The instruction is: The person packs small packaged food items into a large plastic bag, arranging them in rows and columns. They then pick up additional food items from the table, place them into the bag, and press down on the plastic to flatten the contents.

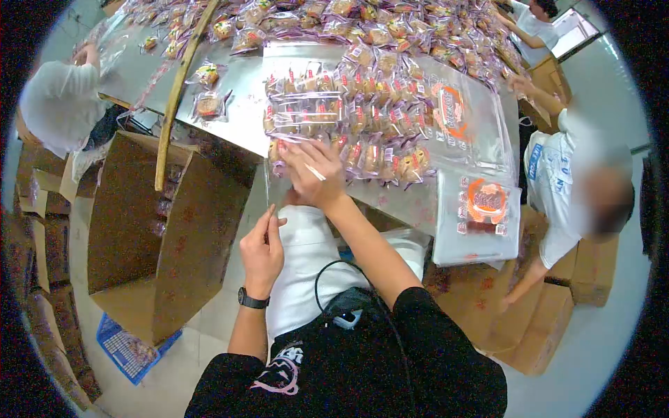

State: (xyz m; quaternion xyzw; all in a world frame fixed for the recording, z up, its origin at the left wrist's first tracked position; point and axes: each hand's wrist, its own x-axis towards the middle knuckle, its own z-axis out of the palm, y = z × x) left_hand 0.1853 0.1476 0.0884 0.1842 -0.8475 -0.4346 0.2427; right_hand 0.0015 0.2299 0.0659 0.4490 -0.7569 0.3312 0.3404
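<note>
Rows of small wrapped cookies (380, 122) lie on a large clear plastic bag (488, 129) at the table's near edge. My right hand (310, 167) is at the near left corner of these rows, fingers bent over the closest wrapped cookies and closed on them. Across its fingers shows a short white strip (316, 172). Lower and to the left, my left hand (263, 251) pinches the thin edge of clear plastic film (267, 184) between thumb and forefinger. That film runs up toward the corner by my right hand.
A big heap of wrapped cookies (334, 24) covers the table's far side. A wooden stick (180, 87) overhangs the left edge, above an open cardboard box (160, 258). Printed flat bags (481, 216) are stacked at right. Co-workers stand left (59, 104) and right (564, 160).
</note>
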